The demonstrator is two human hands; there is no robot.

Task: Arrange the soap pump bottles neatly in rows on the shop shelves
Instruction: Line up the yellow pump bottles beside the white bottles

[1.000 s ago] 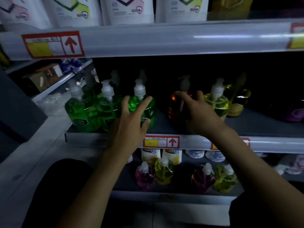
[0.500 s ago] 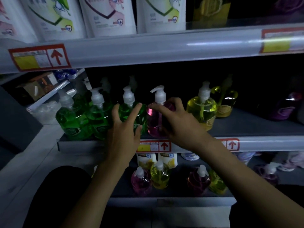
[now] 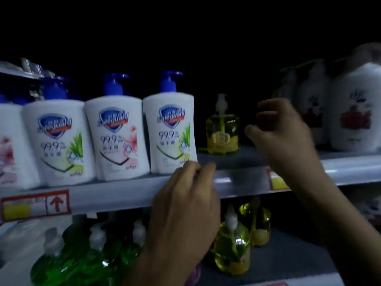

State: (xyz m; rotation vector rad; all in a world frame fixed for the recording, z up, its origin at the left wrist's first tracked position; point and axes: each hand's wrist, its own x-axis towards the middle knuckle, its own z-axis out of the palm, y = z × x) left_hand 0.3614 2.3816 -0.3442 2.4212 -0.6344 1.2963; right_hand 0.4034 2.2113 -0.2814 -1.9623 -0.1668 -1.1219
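Hovering near the yellow pump bottle (image 3: 222, 131), the right hand (image 3: 288, 141), grip spread and empty, could clumsily topple it. Of the left hand (image 3: 185, 213), I cannot tell the grip.

1. White bottles (image 3: 115, 137) — opaque plastic, smooth, with a soft sheen; their printed labels look glossy.
2. Blue pumps (image 3: 115, 83): smooth plastic, slightly shiny.
3. Yellow bottle (image 3: 222, 131) — clear glossy plastic, with a pale plastic pump.
4. Green bottles (image 3: 82, 263): clear plastic with bright glints.
5. Shelf rail (image 3: 123, 193): glossy see-through plastic strip that catches the light.
6. Price tag (image 3: 35, 205): looks like printed paper, flat.
7. Shelf deck (image 3: 288, 254): dark and matt.
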